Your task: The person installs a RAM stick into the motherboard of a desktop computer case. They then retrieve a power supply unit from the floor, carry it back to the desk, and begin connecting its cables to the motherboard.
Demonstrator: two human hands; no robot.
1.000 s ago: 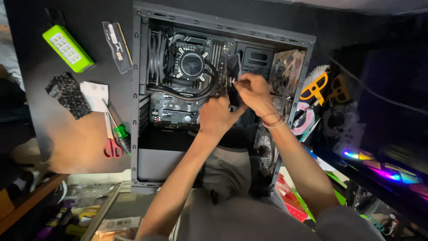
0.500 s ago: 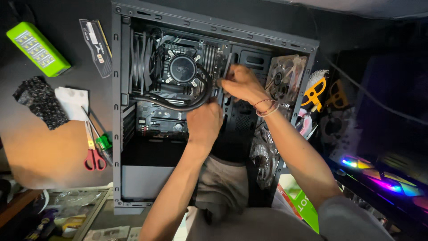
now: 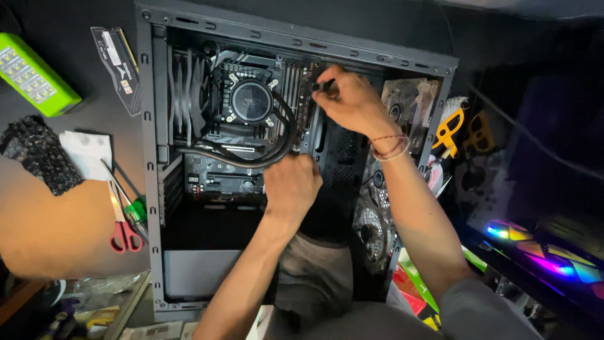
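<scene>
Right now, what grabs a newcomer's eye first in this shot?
The open black computer case lying mid-frame, with a round liquid cooler pump and looping tubes inside. Both bare hands are in it: the right hand pinches something small and dark near the top edge, the left hand sits lower by the tubing. Red-handled scissors lie left of the case.

Black computer case (image 3: 148, 157), lime-green box (image 3: 34, 75), red-handled scissors (image 3: 126, 236) (possibly orange), rainbow-lit keyboard (image 3: 541, 252)

The right hand (image 3: 352, 101) climbs from the middle of the open computer case (image 3: 151, 189) to its upper edge, pinching a small dark part, while the left hand (image 3: 290, 184) slips lower and apart, below the coolant tubes (image 3: 251, 160)
</scene>
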